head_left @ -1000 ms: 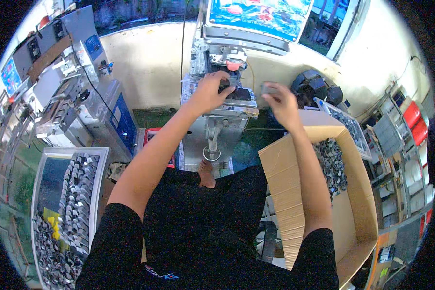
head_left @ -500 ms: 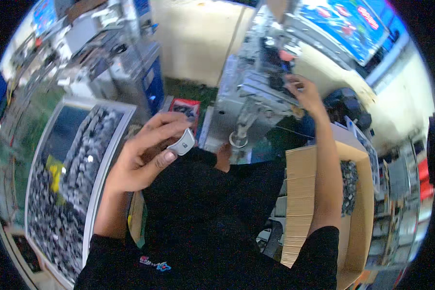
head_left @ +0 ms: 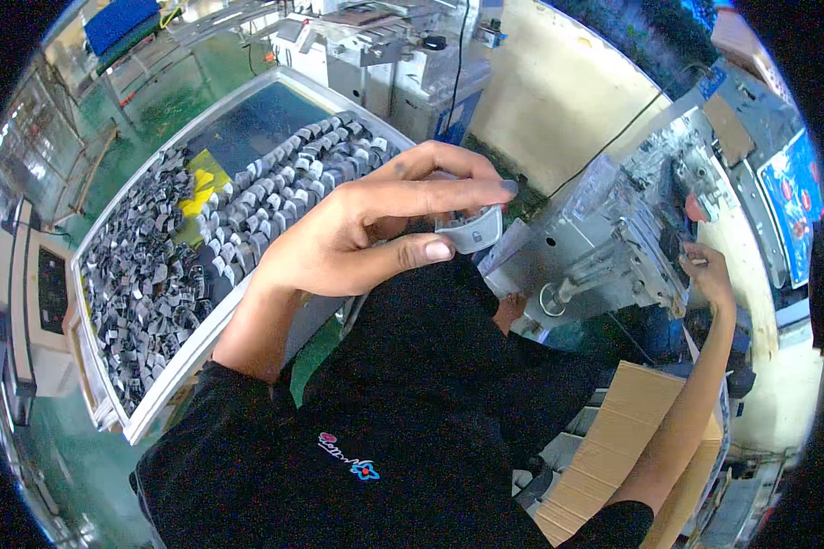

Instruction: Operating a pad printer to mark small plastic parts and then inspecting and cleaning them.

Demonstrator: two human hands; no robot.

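Note:
My left hand (head_left: 366, 224) is raised in front of my chest, pinching a small curved grey plastic button cap (head_left: 471, 233) with a lock symbol on its face. The thumb presses its lower edge and the fingers curl over the top. My right hand (head_left: 712, 274) reaches out to the far right, at the head of a grey metal bench machine (head_left: 627, 252). Its fingers are bent together at the machine's edge; what they grip is too small to make out.
A white-framed tray (head_left: 192, 359) on the left holds rows of grey caps (head_left: 293, 174), a loose pile of dark parts (head_left: 142, 274) and a yellow piece (head_left: 203, 188). An open cardboard box (head_left: 604, 444) stands beneath my right forearm. Another machine (head_left: 421, 87) stands behind the tray.
My view has swung left, so the tray shows more fully and the machine sits farther right. My left hand keeps the button cap; my right hand stays at the machine.

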